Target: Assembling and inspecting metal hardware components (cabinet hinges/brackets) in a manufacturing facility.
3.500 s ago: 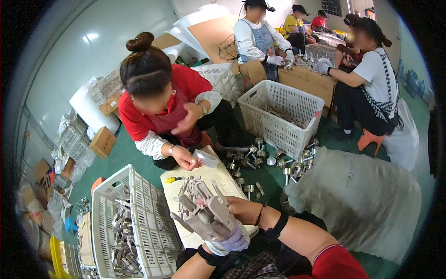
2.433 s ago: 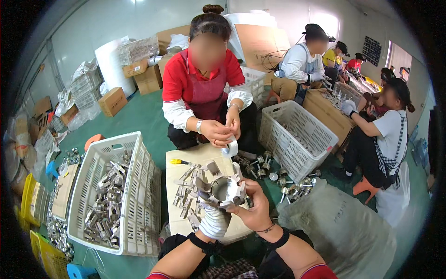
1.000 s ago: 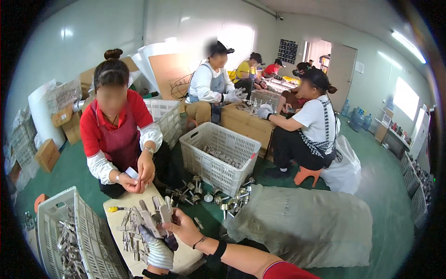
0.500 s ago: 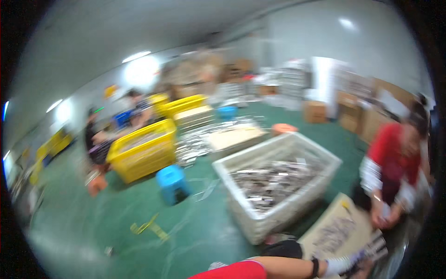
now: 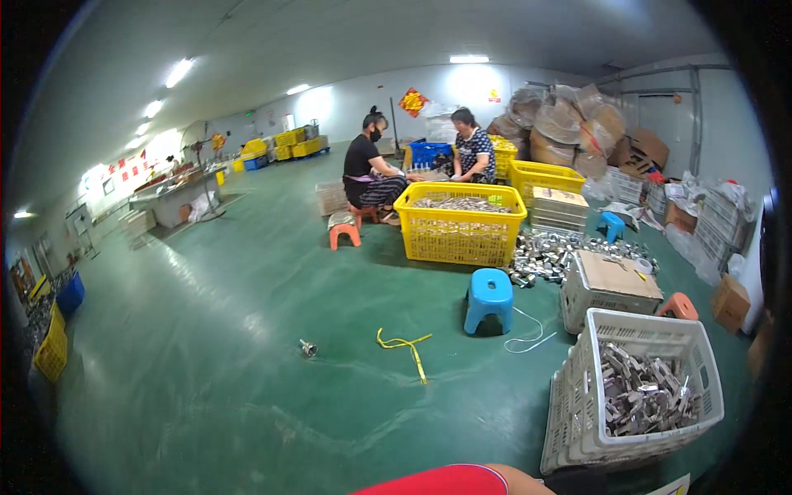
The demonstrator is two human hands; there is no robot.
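Note:
Neither of my hands shows at this moment. A red sleeve (image 5: 441, 483) and a bit of my bare arm (image 5: 524, 483) come in at the lower edge, and the rest of that arm is cut off. Closest to it on the right stands a white plastic basket (image 5: 569, 412) filled with shiny metal parts (image 5: 648, 392), whose exact kind I cannot make out. The corner of a pale board (image 5: 672, 488) peeks in at the lower edge beside the basket.
A blue stool (image 5: 489, 301), a yellow strap (image 5: 403, 342) and a small metal part (image 5: 308, 348) are on the green floor. Farther off, two seated people (image 5: 375, 169) work beside a yellow crate (image 5: 462, 231). Loose metal parts (image 5: 544, 256) lie heaped next to it.
The view has swung left, so baskets and stools now appear farther right. My gloved hand, most of the board and the person in red at the right have left the picture.

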